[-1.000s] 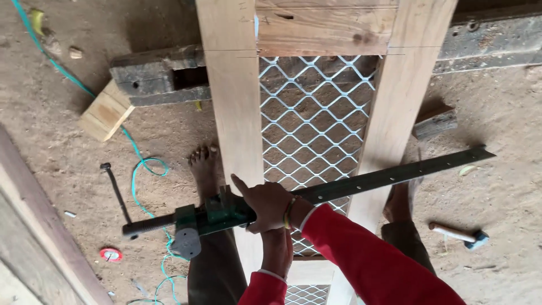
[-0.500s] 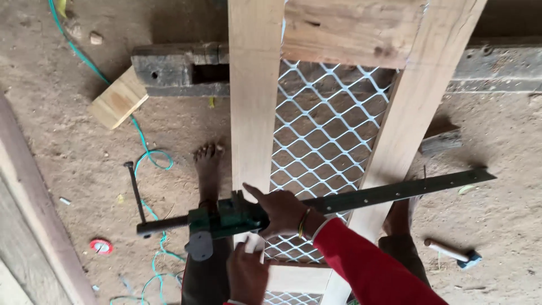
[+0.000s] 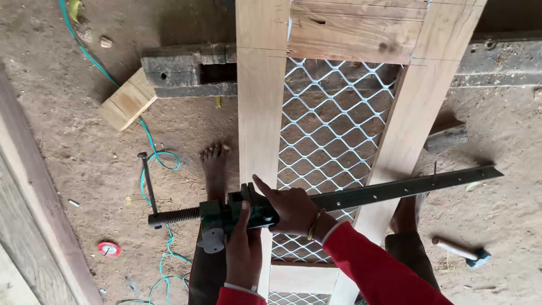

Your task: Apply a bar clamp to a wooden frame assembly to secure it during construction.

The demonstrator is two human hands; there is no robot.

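Note:
A dark green bar clamp [image 3: 395,189] lies across a pale wooden frame [image 3: 261,113] filled with white diamond mesh [image 3: 333,130]. My left hand [image 3: 243,251] grips the clamp's green head [image 3: 226,214] from below, by the left upright. My right hand [image 3: 291,208], in a red sleeve with a bangle at the wrist, rests on the head and bar, index finger stretched out. The clamp's screw and its handle [image 3: 148,181] stick out to the left. My bare left foot [image 3: 214,169] stands beside the frame.
A hammer [image 3: 460,251] lies on the dirt at lower right. A wooden block [image 3: 127,100] and a dark timber [image 3: 180,70] lie upper left, a teal cord [image 3: 152,152] runs over the ground, and a red disc [image 3: 108,248] sits lower left. Planks border the left edge.
My left hand has come up from under my right arm and taken hold of the clamp head. The clamp stays across the frame; the view shifted slightly.

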